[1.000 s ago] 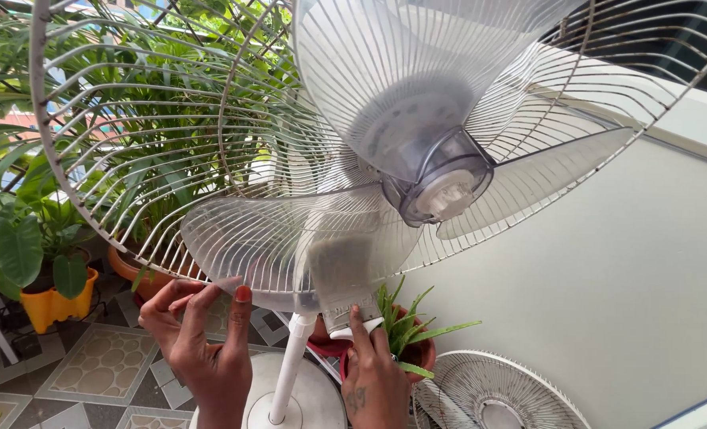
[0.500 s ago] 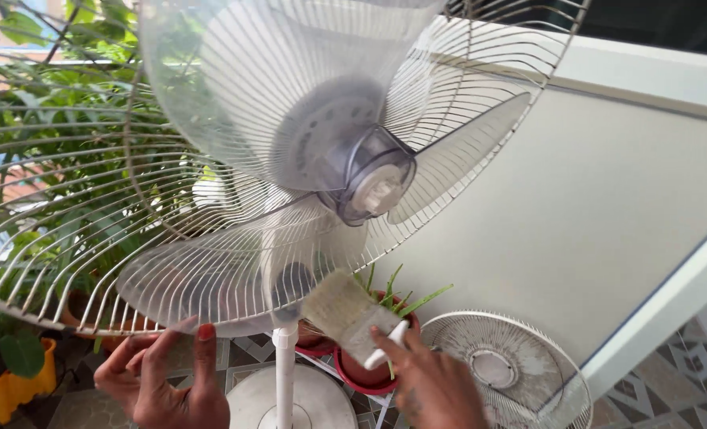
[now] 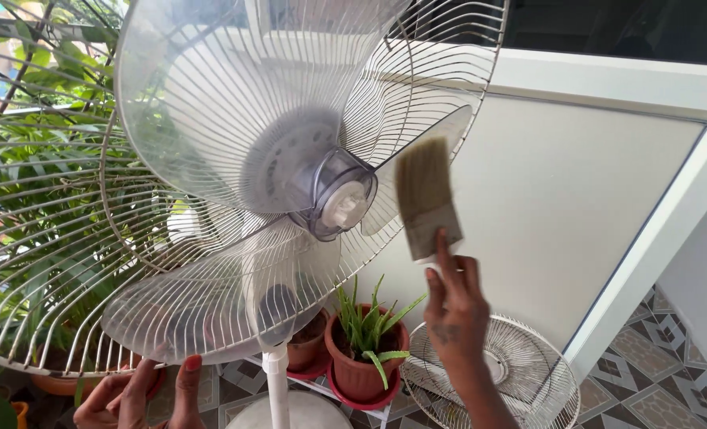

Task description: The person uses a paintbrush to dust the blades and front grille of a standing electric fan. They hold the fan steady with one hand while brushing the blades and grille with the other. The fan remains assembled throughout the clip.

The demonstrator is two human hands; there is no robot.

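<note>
A white pedestal fan with its front guard off fills the view: clear plastic blades (image 3: 234, 119) around a clear hub cap (image 3: 336, 195), with the wire rear guard (image 3: 44, 262) behind. My left hand (image 3: 143, 396) pinches the tip of the lowest blade (image 3: 210, 302) at the bottom left. My right hand (image 3: 453, 306) holds a wide flat paintbrush (image 3: 425, 195) upright, bristles up, just right of the hub and next to the right-hand blade (image 3: 441, 131).
The fan's white pole (image 3: 276, 389) and round base stand below. The loose front guard (image 3: 528, 373) leans against the white wall (image 3: 576, 214). A spiky plant in a terracotta pot (image 3: 365, 361) sits by the pole. Leafy plants (image 3: 20, 159) crowd the left.
My right hand has lifted the paintbrush from under the lowest blade up to the right of the hub. The view has shifted right and the left hand sits lower in frame.
</note>
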